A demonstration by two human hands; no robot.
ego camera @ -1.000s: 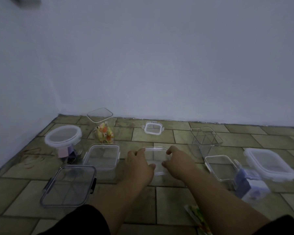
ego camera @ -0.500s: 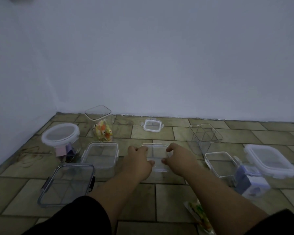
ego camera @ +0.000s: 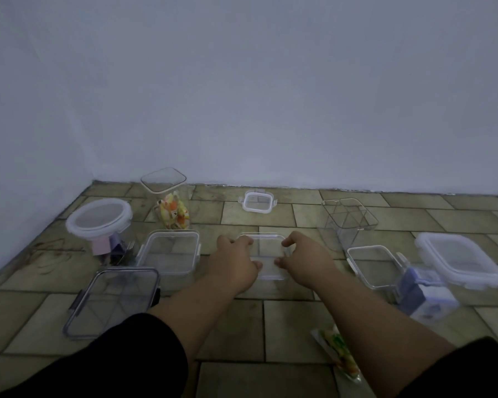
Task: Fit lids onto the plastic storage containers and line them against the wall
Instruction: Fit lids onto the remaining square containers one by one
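A small clear square container point(ego camera: 266, 254) sits on the tiled floor in the middle. My left hand point(ego camera: 236, 259) grips its left side and my right hand point(ego camera: 302, 261) grips its right side, fingers curled over the rim. A small white-rimmed lid point(ego camera: 258, 201) lies beyond it near the wall. To the left stand a clear open box point(ego camera: 170, 251), a dark-clipped lidded box point(ego camera: 112, 300), a round lidded tub point(ego camera: 99, 218) and a tall jar point(ego camera: 167, 196) holding colourful packets. To the right are a tilted clear tub point(ego camera: 348, 221), an open box point(ego camera: 371, 265) and a white-rimmed lid point(ego camera: 459, 258) resting on a bluish box point(ego camera: 426, 297).
The white wall point(ego camera: 270, 96) meets the floor just behind the containers, with a corner at the left. A colourful packet point(ego camera: 339, 351) lies on the floor by my right forearm. Bare tiles point(ego camera: 299, 320) show between my arms.
Both hands stayed on the small clear container, shifting their grip slightly along its sides. The view moved a little.
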